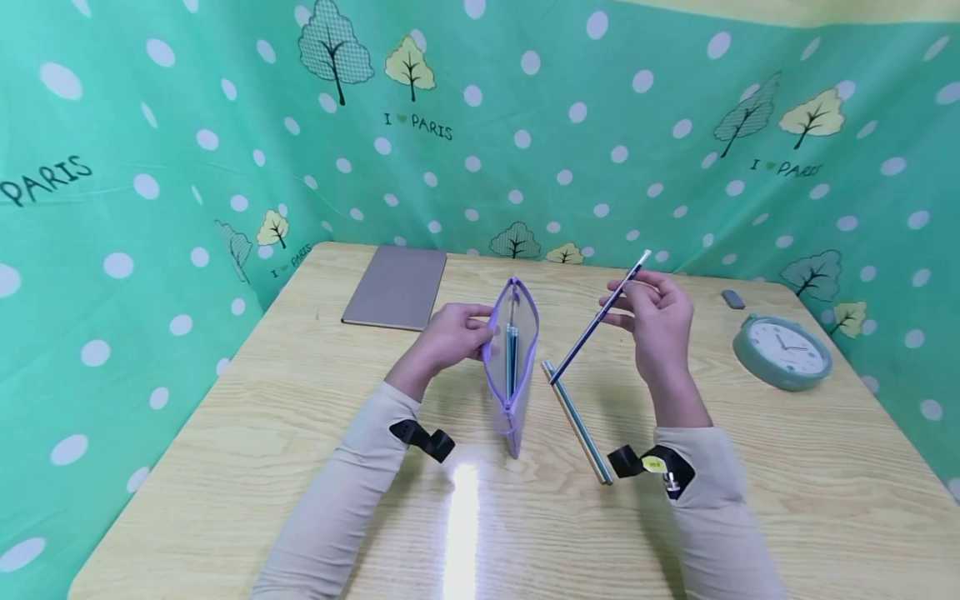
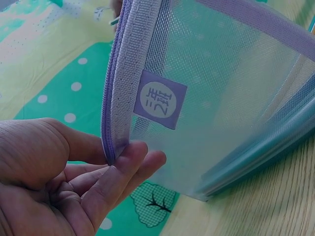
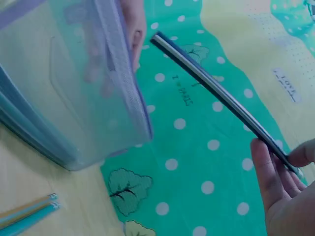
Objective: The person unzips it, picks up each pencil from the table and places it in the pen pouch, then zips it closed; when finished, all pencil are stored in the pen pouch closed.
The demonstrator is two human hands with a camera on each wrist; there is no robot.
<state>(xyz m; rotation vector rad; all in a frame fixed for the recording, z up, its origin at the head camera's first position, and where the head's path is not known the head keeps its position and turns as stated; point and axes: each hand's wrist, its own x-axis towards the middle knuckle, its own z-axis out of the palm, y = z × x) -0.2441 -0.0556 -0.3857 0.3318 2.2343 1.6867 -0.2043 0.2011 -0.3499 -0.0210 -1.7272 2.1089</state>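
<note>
In the head view, a mesh zip pouch (image 1: 528, 390) with purple edging stands on the table with its mouth spread wide. My left hand (image 1: 456, 335) pinches the zip edge between thumb and fingers, near the purple label (image 2: 161, 100) seen in the left wrist view. Several teal pencils (image 1: 512, 358) lie inside the pouch. To its right, my right hand (image 1: 662, 321) pinches a dark striped pencil (image 1: 592, 326) near its pale end and tilts it in the air. Below that pencil, teal and tan pencils (image 1: 581, 429) lie side by side on the table.
A grey-brown notebook (image 1: 397, 287) lies at the back left of the wooden table (image 1: 225, 467). At the right are a round teal clock (image 1: 782, 352) and a small grey eraser-like block (image 1: 732, 299). A green dotted curtain (image 1: 480, 167) hangs behind.
</note>
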